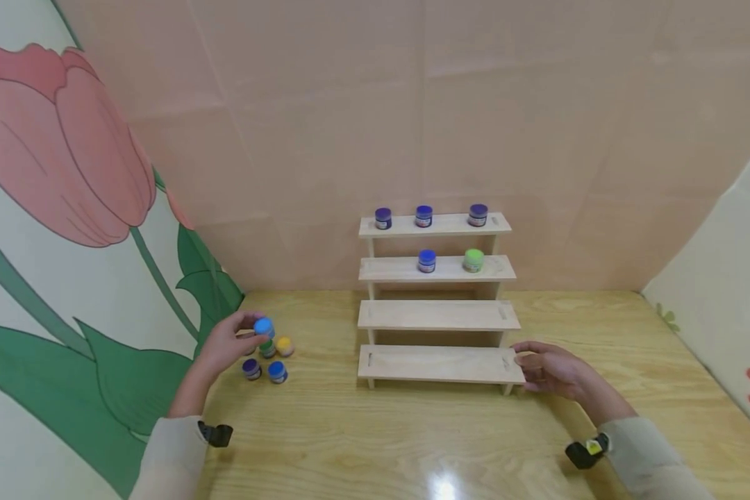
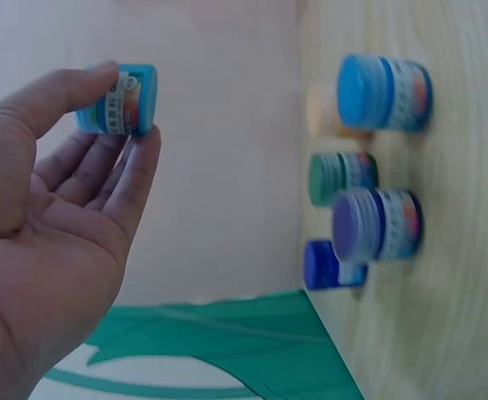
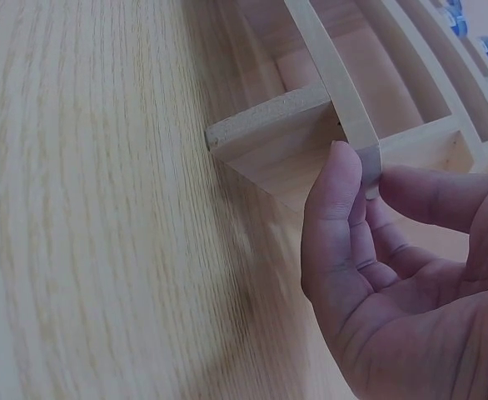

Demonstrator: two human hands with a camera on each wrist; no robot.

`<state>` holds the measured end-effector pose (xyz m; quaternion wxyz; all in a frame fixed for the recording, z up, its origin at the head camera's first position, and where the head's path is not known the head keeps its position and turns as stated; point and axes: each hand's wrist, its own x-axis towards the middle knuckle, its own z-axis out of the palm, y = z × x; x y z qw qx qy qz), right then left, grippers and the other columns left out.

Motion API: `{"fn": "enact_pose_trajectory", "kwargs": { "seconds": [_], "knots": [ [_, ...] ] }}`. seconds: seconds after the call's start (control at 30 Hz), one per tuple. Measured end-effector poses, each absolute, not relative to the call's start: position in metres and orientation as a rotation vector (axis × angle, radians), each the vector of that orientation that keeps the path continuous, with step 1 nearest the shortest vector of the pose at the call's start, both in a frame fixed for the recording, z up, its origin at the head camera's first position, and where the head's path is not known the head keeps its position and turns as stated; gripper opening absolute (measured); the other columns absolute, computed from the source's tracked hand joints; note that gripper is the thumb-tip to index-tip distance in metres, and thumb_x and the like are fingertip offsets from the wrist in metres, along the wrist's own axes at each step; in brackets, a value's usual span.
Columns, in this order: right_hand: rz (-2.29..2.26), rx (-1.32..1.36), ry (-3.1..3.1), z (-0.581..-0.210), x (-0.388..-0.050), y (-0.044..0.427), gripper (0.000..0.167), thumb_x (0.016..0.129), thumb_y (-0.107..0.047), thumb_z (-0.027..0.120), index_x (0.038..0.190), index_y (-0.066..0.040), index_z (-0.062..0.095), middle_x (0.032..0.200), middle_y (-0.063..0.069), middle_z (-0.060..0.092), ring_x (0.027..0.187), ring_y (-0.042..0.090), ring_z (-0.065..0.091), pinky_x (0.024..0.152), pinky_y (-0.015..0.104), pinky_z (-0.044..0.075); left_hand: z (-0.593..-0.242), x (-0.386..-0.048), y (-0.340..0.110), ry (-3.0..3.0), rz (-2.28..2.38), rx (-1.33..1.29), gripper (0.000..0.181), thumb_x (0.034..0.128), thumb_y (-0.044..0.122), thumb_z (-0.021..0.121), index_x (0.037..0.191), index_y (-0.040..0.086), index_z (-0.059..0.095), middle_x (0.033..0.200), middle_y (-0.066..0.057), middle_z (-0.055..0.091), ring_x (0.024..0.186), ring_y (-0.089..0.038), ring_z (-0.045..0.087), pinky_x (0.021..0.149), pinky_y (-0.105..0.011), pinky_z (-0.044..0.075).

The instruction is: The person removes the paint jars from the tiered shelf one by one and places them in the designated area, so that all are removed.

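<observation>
Jar (image 1: 264, 326) and stand (image 1: 437, 364) are well apart: the light-blue jar is pinched between the thumb and fingers of the left hand (image 1: 228, 340), held above five loose jars (image 1: 278, 372), while the four-step wooden stand lies off to that hand's right. The stand's long axis runs side to side, its steps climbing away from the person. Nearer to it is the right hand (image 1: 553, 371), gripping the right end of the lowest step between thumb and fingers. Three jars (image 1: 423, 217) line the top step and two more the step below. Under everything is a pale wood-grain table (image 1: 325, 430); a creased pinkish sheet (image 1: 319, 139) hangs behind, and a large tulip picture (image 1: 94, 153) covers the left wall.
</observation>
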<state>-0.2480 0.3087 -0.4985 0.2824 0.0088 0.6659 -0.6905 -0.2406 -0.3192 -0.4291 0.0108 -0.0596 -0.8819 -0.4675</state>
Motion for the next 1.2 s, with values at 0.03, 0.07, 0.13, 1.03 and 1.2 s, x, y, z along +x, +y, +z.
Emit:
{"fn": "enact_pose_trajectory", "kwargs": {
  "seconds": [0.03,0.07,0.13,1.03,1.2],
  "knots": [
    [-1.848,0.020,1.783,-0.498,-0.248,0.309,0.017,0.102,-0.010,0.057,0.117,-0.018,0.059,0.097,-0.001,0.072,0.088,0.013,0.069,0.075,0.031,0.061,-0.431,-0.240,-0.322,-2.750,-1.447,-0.196,0.051,0.0955,0.022,0.073,0.138,0.003,0.054,0.135,-0.021,0.058,0.124,-0.043,0.058,0.088,-0.044,0.059],
    [-1.848,0.018,1.782,-0.499,-0.248,0.309,0.017,0.102,-0.010,0.056,0.117,-0.018,0.059,0.097,-0.001,0.072,0.088,0.013,0.069,0.075,0.031,0.061,-0.433,-0.239,-0.325,-2.746,-1.433,-0.206,0.050,0.0955,0.021,0.073,0.138,0.002,0.054,0.134,-0.022,0.059,0.124,-0.043,0.058,0.090,-0.044,0.058],
    [-1.847,0.016,1.783,-0.499,-0.248,0.309,0.017,0.102,-0.010,0.056,0.116,-0.018,0.059,0.097,-0.001,0.072,0.088,0.013,0.069,0.074,0.031,0.061,-0.437,-0.239,-0.331,-2.734,-1.427,-0.217,0.049,0.0953,0.020,0.073,0.136,0.001,0.055,0.133,-0.022,0.060,0.123,-0.043,0.058,0.092,-0.042,0.058],
    [-1.857,0.025,1.784,-0.502,-0.249,0.311,0.016,0.102,-0.011,0.057,0.115,-0.020,0.061,0.097,-0.001,0.071,0.087,0.014,0.069,0.074,0.031,0.061,-0.481,-0.224,-0.383,-2.792,-1.303,0.017,0.053,0.0951,0.016,0.072,0.135,-0.010,0.051,0.130,-0.030,0.060,0.122,-0.046,0.056,0.096,-0.040,0.049],
    [-1.856,0.018,1.782,-0.501,-0.249,0.311,0.015,0.102,-0.012,0.058,0.115,-0.020,0.062,0.097,0.001,0.071,0.086,0.014,0.069,0.072,0.029,0.061,-0.493,-0.225,-0.390,-2.810,-1.324,0.042,0.052,0.0942,0.014,0.073,0.134,-0.011,0.052,0.127,-0.029,0.061,0.117,-0.042,0.058,0.089,-0.030,0.051]
  ]
}}
